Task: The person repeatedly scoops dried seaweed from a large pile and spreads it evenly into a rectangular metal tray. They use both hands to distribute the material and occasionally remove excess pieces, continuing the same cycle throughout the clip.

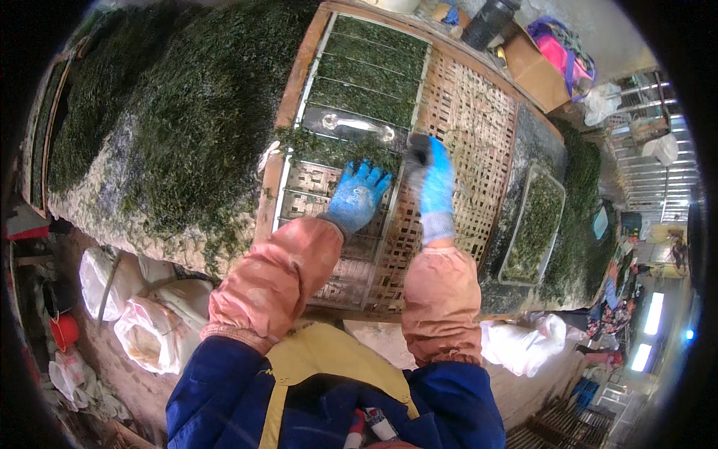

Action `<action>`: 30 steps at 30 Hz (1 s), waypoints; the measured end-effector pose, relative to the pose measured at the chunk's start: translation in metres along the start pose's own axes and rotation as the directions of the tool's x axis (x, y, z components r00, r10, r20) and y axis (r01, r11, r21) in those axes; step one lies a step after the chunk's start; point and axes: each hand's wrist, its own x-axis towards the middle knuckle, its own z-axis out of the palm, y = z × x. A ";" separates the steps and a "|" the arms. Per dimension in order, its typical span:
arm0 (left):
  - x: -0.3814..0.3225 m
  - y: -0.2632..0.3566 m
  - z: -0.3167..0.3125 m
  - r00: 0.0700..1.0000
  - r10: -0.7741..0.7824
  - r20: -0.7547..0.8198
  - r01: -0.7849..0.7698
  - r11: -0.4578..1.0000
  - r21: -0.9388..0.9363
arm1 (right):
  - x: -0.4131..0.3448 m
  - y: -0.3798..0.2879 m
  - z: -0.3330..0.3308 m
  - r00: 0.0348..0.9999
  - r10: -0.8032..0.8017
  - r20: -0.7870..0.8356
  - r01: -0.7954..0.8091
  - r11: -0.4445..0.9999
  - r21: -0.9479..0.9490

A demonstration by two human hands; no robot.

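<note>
My left hand [357, 197], in a blue coated glove, lies palm down over a metal divider frame [366, 280], fingers apart. Its fingertips touch loose dark green seaweed [322, 147] in one compartment. Just beyond the seaweed, a flat press plate with a shiny metal handle [359, 124] fills another compartment. Farther up, several compartments hold seaweed in flat layers [370, 67]. My right hand [435, 174], also gloved, is beside the frame's right rail, above a woven bamboo mat [468, 123]. Its fingers are blurred and dark; whether they grip anything is unclear.
Heaped seaweed [190, 112] covers the left of the table. A clear plastic tray [533, 224] of seaweed stands to the right. A wooden border [297, 73] edges the mat. Behind are a cardboard box [533, 64] and a black bottle [489, 25]. White sacks [157, 331] sit below left.
</note>
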 end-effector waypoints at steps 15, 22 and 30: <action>-0.043 -0.071 -0.035 0.988 0.068 -0.141 -0.068 0.998 0.008 | -0.040 0.009 0.057 0.985 -0.161 0.060 0.151 0.647 -0.748; -0.088 -0.125 -0.062 0.955 -0.020 -0.295 0.019 1.000 -0.006 | -0.075 0.000 0.113 0.922 -0.240 0.305 0.381 0.408 -0.830; -0.069 -0.164 -0.094 0.951 -0.241 -0.195 0.260 0.963 0.074 | -0.083 -0.001 0.128 0.953 -0.225 0.201 0.295 0.550 -0.781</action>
